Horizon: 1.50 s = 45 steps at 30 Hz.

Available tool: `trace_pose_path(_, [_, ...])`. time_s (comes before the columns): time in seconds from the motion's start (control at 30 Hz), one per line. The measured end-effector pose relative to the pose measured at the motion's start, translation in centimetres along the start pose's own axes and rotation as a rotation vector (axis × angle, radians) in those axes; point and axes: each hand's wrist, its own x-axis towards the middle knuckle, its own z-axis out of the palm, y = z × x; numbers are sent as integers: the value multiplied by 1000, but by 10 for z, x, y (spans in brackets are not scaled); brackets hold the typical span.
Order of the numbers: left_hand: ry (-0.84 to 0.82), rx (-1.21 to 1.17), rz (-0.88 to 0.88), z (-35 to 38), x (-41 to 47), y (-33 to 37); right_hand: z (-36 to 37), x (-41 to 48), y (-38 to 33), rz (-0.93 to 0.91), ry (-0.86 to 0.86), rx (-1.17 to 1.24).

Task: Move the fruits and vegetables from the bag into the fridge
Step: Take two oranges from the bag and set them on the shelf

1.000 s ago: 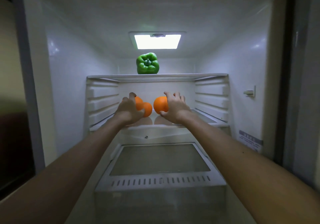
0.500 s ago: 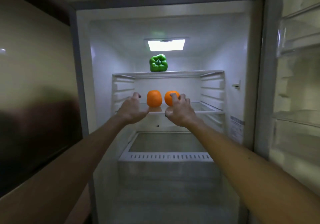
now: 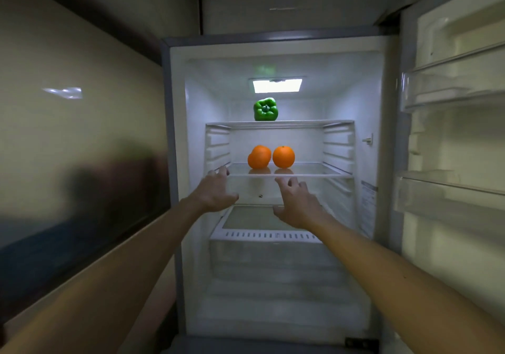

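Left hand [image 3: 216,195] and right hand [image 3: 297,203] have drawn back empty, fingers loosely spread, from the round glossy oranges [image 3: 283,156] resting on the clear middle shelf [image 3: 317,172] of the fridge [image 3: 196,135]; lobed green pepper [image 3: 265,109] above.

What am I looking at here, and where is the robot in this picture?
There is no robot. The camera sits on a person's head and looks forward and down, so you see that person's own two arms reaching out. Each bare hand counts as a grip. The left grip and the right grip are both open and hold nothing, stretched out in front of the open fridge. Inside, a green pepper sits on the upper shelf. Oranges rest on the glass shelf below it. The fridge door stands open at the right.
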Motion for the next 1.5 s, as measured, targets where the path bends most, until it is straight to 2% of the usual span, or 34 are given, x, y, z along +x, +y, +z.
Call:
trace_pose_path(0.23, [-18, -14, 47, -6, -53, -4, -9, -54, -25, 28, -64, -42])
trace_pose_path(0.4, [-61, 68, 24, -14, -101, -10, -23, -95, -51, 59, -62, -53])
trace_pose_path(0.73, [-151, 36, 59, -33, -171, -7, -51, -163, -84, 137, -86, -10])
trace_pose_path(1.07, [-196, 4, 78, -54, -195, 12, -98, -204, -84, 164, -98, -60])
trace_pose_path(1.33, [-234, 118, 150, -60, -224, 41, -130, -238, -79, 168, -116, -88])
trace_pose_path(1.5, [-248, 112, 156, -61, -255, 64, -155, -275, -70, 167, -161, -110])
